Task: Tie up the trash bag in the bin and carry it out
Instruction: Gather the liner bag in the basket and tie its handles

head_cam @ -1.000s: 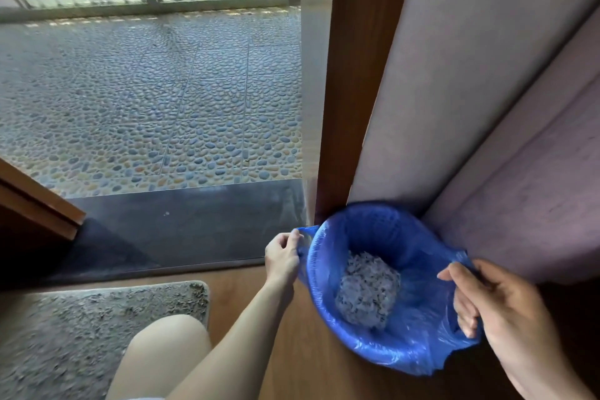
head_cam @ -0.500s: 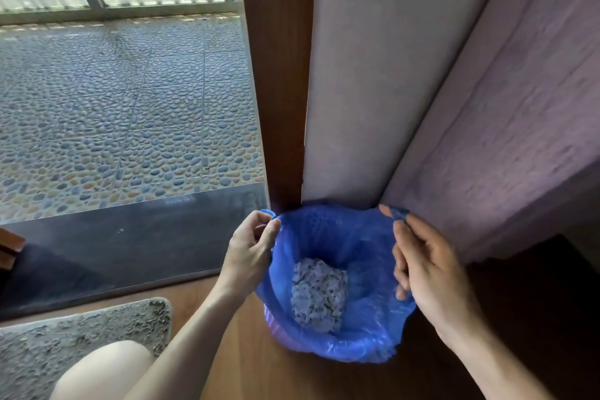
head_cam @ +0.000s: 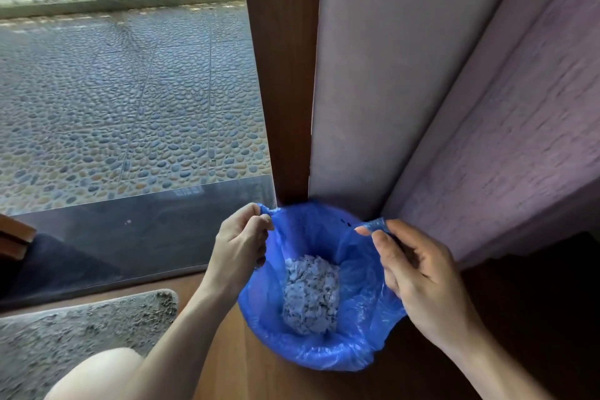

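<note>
A blue plastic trash bag [head_cam: 357, 312] lines a round bin that stands on the wooden floor in the corner; the bag covers the bin completely. Crumpled grey-white trash [head_cam: 310, 295] lies at its bottom. My left hand [head_cam: 242, 245] pinches the bag's left rim between thumb and fingers. My right hand [head_cam: 418, 273] pinches the right rim the same way and lifts a pointed flap of plastic off the bin edge. The bag mouth is still wide between the two hands.
A wooden door post [head_cam: 282, 75] and a pale wall [head_cam: 383, 75] rise just behind the bin, with a purple textured surface [head_cam: 506, 140] to the right. A glass pane looks onto a pebbled balcony floor [head_cam: 123, 101]. A grey shaggy mat [head_cam: 74, 334] and my knee [head_cam: 97, 373] are lower left.
Both hands have shifted along the rim toward the bag's far side and pulled the plastic up off the bin edge. The camera has swung right and moved closer.
</note>
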### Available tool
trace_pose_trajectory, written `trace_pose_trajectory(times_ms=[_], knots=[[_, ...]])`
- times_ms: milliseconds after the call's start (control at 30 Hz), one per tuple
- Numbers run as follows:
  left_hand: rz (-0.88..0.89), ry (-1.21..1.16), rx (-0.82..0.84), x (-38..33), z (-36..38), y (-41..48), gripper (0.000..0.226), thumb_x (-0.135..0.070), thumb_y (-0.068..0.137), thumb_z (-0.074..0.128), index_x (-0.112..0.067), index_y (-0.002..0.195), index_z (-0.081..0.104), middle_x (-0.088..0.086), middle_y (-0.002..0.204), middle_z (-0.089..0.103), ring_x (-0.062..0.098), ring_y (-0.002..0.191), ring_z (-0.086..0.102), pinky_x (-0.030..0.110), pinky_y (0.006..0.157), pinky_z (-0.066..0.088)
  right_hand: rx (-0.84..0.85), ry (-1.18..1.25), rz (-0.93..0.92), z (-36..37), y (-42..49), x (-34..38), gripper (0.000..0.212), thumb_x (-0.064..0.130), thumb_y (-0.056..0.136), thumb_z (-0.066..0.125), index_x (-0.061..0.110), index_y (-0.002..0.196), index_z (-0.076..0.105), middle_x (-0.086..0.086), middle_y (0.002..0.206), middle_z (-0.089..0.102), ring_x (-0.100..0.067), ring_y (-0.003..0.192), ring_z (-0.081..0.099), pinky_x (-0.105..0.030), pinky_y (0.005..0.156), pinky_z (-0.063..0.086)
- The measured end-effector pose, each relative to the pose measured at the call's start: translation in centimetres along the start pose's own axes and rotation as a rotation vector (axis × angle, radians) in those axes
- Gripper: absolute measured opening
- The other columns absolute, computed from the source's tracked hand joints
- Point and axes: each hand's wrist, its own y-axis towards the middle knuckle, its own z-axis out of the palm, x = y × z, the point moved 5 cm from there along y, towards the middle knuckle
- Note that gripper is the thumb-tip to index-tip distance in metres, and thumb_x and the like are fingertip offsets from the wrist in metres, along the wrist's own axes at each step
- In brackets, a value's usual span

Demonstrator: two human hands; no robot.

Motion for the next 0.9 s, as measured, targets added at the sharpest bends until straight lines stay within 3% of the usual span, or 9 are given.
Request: trace_pose_trajectory(times_ms=[133,200,300,433,533,600,667,767,900], knots=[[0.088,0.075,0.204,-1.7,-0.1,-0.1,0.016,-0.031,0.092,0.053,-0.023,0.085,0.065,-0.008,0.055,0.024,0.012,0.046,0.019,0.019,0.041,0.022,-0.05,-0.074,-0.036,-0.1,0.2,0.5,0.01,0.03,0.098,0.058,0.025,0.099,0.067,0.013,0.056,0.053,-0.004,0.048,0.047,-0.024,0.049,0.041],[0.075,0.074,0.388,-1.7,0.3,-0.5,0.031,-0.034,0.092,0.056,-0.003,0.093,0.06,-0.006,0.058,0.024,0.011,0.048,0.019,0.02,0.041,0.022,-0.05,-0.126,-0.053,0.1,0.1,0.7,0.006,0.024,0.096,0.059,0.024,0.101,0.063,0.008,0.061,0.054,-0.005,0.053,0.049,-0.027,0.054,0.046],[0.067,0.083,0.587,-2.1,-0.1,-1.1,0.047,-0.034,0.092,0.06,0.012,0.088,0.05,0.003,0.061,0.035,0.014,0.055,0.034,0.025,0.05,0.038,0.012,-0.047,-0.035,0.4,-0.5,1.0,0.028,0.023,0.097,0.059,0.036,0.121,0.059,-0.001,0.065,0.046,-0.017,0.053,0.047,-0.027,0.055,0.051],[-0.069,0.29,0.683,-1.6,-1.5,-1.2,0.021,-0.023,0.098,0.058,-0.004,0.102,0.067,-0.005,0.077,0.061,0.009,0.074,0.056,0.029,0.075,0.053,0.207,-0.214,0.139,0.7,-1.2,-0.9,0.054,0.029,0.096,0.058,0.048,0.14,0.034,0.008,0.069,0.057,-0.01,0.062,0.063,-0.033,0.072,0.06],[-0.254,0.364,0.722,-0.1,-2.2,-1.7,0.021,-0.021,0.101,0.053,-0.015,0.097,0.073,-0.005,0.069,0.056,0.013,0.073,0.06,0.048,0.084,0.057,0.284,-0.365,0.178,0.7,-1.6,-1.8,0.043,0.03,0.1,0.049,0.053,0.13,0.031,0.01,0.061,0.057,-0.009,0.057,0.061,-0.03,0.068,0.055],[-0.31,0.293,0.743,-0.3,-2.2,-2.2,0.024,-0.027,0.1,0.051,-0.013,0.1,0.07,-0.002,0.067,0.043,0.022,0.069,0.059,0.052,0.076,0.059,0.266,-0.358,0.186,0.6,-1.7,-1.7,0.036,0.027,0.101,0.045,0.052,0.124,0.036,0.005,0.057,0.052,-0.014,0.05,0.055,-0.032,0.054,0.055],[-0.323,0.242,0.73,-0.9,-1.7,-2.6,0.028,-0.029,0.101,0.048,-0.01,0.106,0.068,-0.003,0.067,0.037,0.024,0.064,0.057,0.043,0.062,0.058,0.218,-0.243,0.217,0.7,-1.4,-1.0,0.034,0.023,0.102,0.043,0.047,0.127,0.04,-0.005,0.058,0.046,-0.023,0.047,0.048,-0.032,0.044,0.053],[-0.293,0.214,0.65,-1.2,-0.1,-2.6,0.03,-0.029,0.103,0.045,-0.006,0.106,0.064,-0.004,0.065,0.035,0.017,0.056,0.05,0.025,0.043,0.042,0.133,0.002,0.299,1.3,-0.5,-0.1,0.037,0.016,0.104,0.041,0.045,0.125,0.048,-0.008,0.06,0.04,-0.022,0.046,0.041,-0.035,0.042,0.052],[-0.301,0.078,0.548,-1.2,1.9,-2.3,0.031,-0.027,0.103,0.045,-0.002,0.107,0.063,-0.004,0.066,0.04,0.013,0.054,0.055,0.02,0.04,0.037,0.022,0.382,0.476,2.0,0.3,0.3,0.028,0.012,0.104,0.04,0.032,0.115,0.057,0.001,0.058,0.035,-0.01,0.04,0.032,-0.029,0.04,0.048]])
